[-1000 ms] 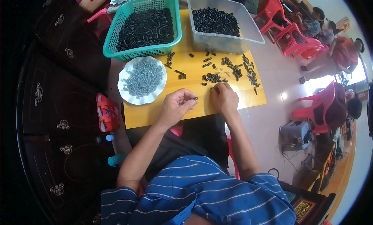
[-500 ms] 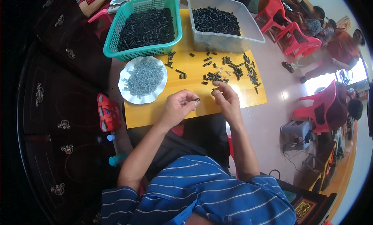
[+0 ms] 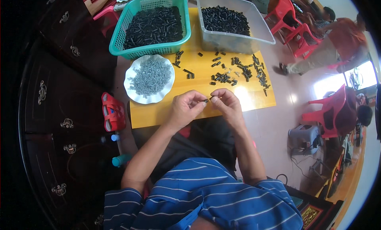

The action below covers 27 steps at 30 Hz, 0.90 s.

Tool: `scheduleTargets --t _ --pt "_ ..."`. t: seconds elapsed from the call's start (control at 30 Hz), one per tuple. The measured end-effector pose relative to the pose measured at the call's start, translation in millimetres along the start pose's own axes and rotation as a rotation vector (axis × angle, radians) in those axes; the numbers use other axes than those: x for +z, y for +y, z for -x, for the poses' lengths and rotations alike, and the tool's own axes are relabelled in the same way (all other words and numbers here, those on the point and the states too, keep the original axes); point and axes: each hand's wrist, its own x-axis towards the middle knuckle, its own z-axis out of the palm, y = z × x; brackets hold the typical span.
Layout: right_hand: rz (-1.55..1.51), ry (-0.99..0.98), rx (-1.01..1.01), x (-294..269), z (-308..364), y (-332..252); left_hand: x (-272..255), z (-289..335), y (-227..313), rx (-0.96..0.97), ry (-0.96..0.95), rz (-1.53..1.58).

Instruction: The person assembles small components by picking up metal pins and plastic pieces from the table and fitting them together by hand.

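Note:
Above the near edge of the yellow table, my left hand (image 3: 185, 110) pinches a small black plastic piece (image 3: 206, 100) between thumb and forefinger. Close to its right, my right hand (image 3: 229, 107) is closed in a pinch on another small dark piece (image 3: 211, 97), mostly covered by the fingertips. The two pieces nearly meet; whether they touch cannot be made out. Beyond my hands lie loose black pieces (image 3: 222, 78), with a few clear bits among them. A white scalloped plate (image 3: 129, 91) to the left bears a heap of small clear parts (image 3: 151, 77).
At the table's (image 3: 154, 115) far side stand a green basket (image 3: 154, 50) and a clear plastic bin (image 3: 230, 43), both filled with black pieces. A red bag (image 3: 114, 113) is on the left by dark drawers. Red chairs (image 3: 329, 111) stand right, where a person (image 3: 345, 41) walks.
My right hand has come left toward my left hand, bringing the two small pieces close together. At the right, the person in red has moved across the room.

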Motion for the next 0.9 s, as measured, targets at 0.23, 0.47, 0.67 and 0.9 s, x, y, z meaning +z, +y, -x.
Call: scheduleTargets --t 0.23,0.47,0.67,0.9 --pt "0.096 -0.003 -0.026 2 1 1 -1 0 3 0.039 0.034 -0.066" --pt "0.429 0.010 -0.156 3 -1 -9 0 0 4 0.099 0.080 -0.145" --pt "0.557 -0.015 -0.218 7 -1 -15 -4 0 13 0.313 0.115 -0.377" --pt "0.134 -0.001 0.069 8 -2 1 -11 1 21 0.594 0.045 -0.685"
